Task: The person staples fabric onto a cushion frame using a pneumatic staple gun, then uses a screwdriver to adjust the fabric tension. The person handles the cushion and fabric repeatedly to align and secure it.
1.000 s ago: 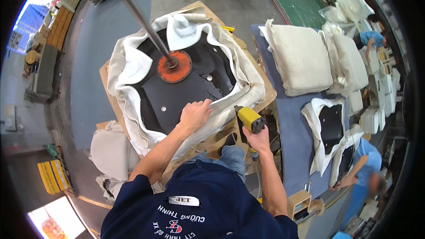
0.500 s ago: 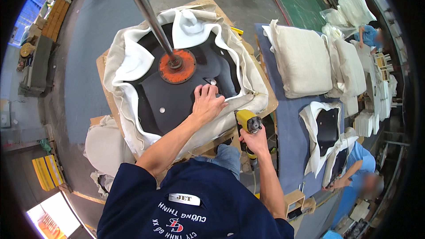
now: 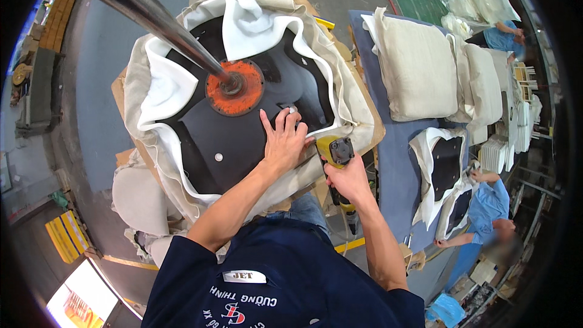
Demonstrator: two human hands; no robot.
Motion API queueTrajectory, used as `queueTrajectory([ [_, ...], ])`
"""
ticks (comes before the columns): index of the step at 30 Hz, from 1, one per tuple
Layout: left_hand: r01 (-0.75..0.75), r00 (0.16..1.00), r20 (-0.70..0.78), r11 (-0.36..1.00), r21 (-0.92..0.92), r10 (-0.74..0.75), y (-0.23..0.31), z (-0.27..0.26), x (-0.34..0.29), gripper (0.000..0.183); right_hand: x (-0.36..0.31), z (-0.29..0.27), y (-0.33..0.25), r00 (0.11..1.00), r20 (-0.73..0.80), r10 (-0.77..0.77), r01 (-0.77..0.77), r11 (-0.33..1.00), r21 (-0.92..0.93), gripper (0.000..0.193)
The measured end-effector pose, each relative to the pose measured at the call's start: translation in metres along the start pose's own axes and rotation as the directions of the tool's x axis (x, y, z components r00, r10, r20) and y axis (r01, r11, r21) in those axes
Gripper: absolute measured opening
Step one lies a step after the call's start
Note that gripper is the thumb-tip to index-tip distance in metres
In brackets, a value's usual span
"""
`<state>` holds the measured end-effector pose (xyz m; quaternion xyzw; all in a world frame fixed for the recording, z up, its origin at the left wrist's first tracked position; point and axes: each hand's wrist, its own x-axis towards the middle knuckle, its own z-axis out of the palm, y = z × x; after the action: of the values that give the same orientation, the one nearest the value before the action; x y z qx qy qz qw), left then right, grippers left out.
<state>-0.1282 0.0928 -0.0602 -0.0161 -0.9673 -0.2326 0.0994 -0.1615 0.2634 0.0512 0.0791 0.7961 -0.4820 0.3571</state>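
Note:
A black seat panel (image 3: pixel 203 136) lies face up, ringed by folded white padding (image 3: pixel 167 91) and beige fabric (image 3: pixel 358 109). An orange disc (image 3: pixel 217 100) on a thick metal rod (image 3: pixel 164 33) sits on the panel. My left hand (image 3: pixel 283 143) rests palm down on the panel's near right part, fingers spread, its thumb side by the fabric edge. My right hand (image 3: pixel 349 181) is wrapped round the handle of a yellow staple gun (image 3: pixel 328 147), whose nose is beside the fabric edge, close to my left thumb. Whether the nose touches the fabric is hidden.
To the right, a blue-covered table (image 3: pixel 395 164) bears beige cushions (image 3: pixel 416 73) and another black panel with white padding (image 3: pixel 446 161). A co-worker in blue (image 3: pixel 489 203) works beside it. A rounded beige cushion (image 3: pixel 139 197) lies at lower left.
My left fingers have spread out more on the panel. The staple gun has come nearer to the left hand and the fabric edge. The whole view has shifted slightly.

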Motion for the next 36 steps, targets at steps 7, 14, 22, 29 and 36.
queueTrajectory([
  [7,0.036,0.999,-0.015,0.998,-0.045,-0.037,-0.001,0.000,0.009,0.032,0.010,0.001,-0.007,1.000,0.008,-0.010,0.010,1.000,-0.023,0.047],
  [14,0.071,0.997,-0.001,0.997,-0.029,-0.071,-0.002,-0.001,0.005,0.027,0.014,0.002,-0.019,0.999,0.023,0.044,-0.043,0.997,-0.068,0.056],
  [22,0.044,0.999,-0.004,0.995,-0.089,-0.044,0.004,-0.002,0.007,0.026,0.021,0.002,-0.009,0.991,-0.063,-0.122,0.104,0.966,-0.237,0.050],
  [29,0.106,0.952,-0.257,0.966,-0.234,-0.166,0.006,0.000,0.020,0.028,0.032,-0.021,-0.028,0.993,0.013,-0.120,0.118,0.941,-0.318,0.040],
  [36,0.397,0.901,-0.191,0.918,-0.007,-0.391,0.009,-0.065,-0.108,0.034,0.069,-0.050,-0.029,0.971,0.143,-0.189,0.215,0.956,-0.199,0.019],
])
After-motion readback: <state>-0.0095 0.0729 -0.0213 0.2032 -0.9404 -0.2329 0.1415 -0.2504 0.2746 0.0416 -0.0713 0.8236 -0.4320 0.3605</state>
